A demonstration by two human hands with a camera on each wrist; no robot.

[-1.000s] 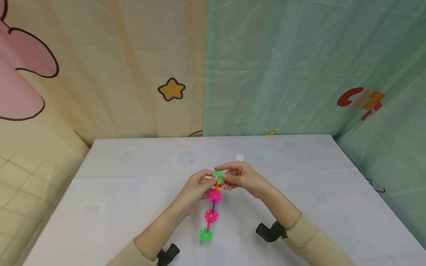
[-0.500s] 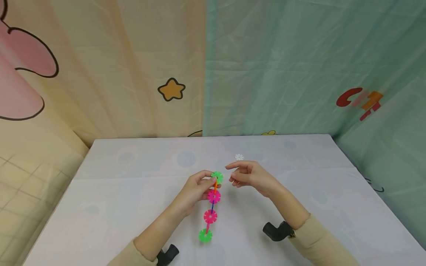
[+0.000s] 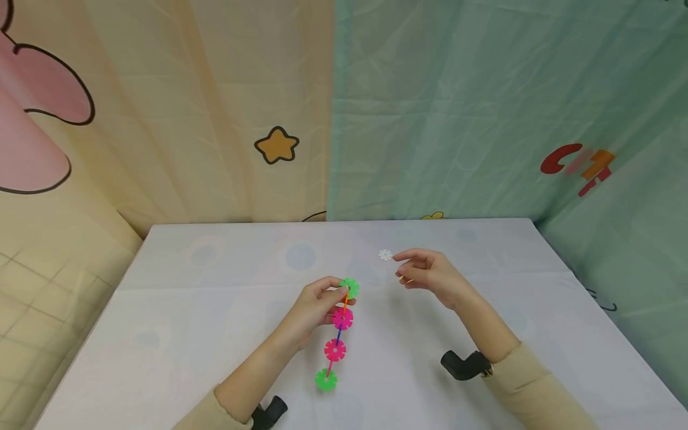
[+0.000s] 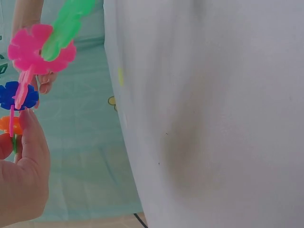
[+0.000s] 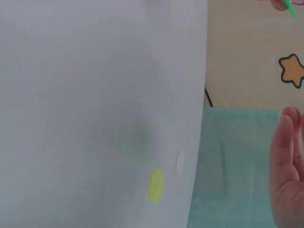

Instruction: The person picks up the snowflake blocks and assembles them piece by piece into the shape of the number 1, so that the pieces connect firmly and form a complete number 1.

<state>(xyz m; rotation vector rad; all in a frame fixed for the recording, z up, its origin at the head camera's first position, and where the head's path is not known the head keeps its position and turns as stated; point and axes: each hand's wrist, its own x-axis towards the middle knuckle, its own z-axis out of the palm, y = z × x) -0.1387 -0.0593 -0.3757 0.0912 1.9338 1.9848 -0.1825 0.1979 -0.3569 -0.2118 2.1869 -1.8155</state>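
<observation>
My left hand (image 3: 319, 307) pinches the top green disc (image 3: 350, 288) of a chain of notched plastic snowflake discs. Below it hang an orange piece (image 4: 10, 124), a blue one (image 4: 23, 95), pink discs (image 3: 335, 350) and a green disc (image 3: 326, 380) at the bottom. My right hand (image 3: 430, 275) hovers over the table farther right, fingers loosely bent and holding nothing. A yellow disc (image 5: 156, 186) lies flat on the table, mostly hidden by that hand in the head view. Just beyond its fingertips lies a white disc (image 3: 385, 255).
A pale cloth covers the table (image 3: 215, 334), whose back edge meets a cream and green curtain (image 3: 430, 119). Black curved mounts (image 3: 464, 365) stick out at both wrists.
My right hand has let go of the top green disc and moved right and slightly toward the back. My left hand still holds the chain, whose lower end has swung slightly left.
</observation>
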